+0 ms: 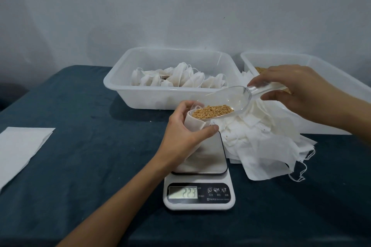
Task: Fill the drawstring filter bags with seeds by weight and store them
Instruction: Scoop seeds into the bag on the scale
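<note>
Legible markings are confined to the kitchen scale. Its LCD display reads "223"; a decimal point may sit before the last digit, but the view is too soft to confirm. Beside the display are three buttons: a power symbol, "M" and "T". Small captions beneath them and a line of fine print below are too small to read.

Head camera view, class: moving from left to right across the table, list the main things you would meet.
White paper sheet → left hand holding the open filter bag → clear scoop of seeds → right hand → tub at the right edge.
</note>
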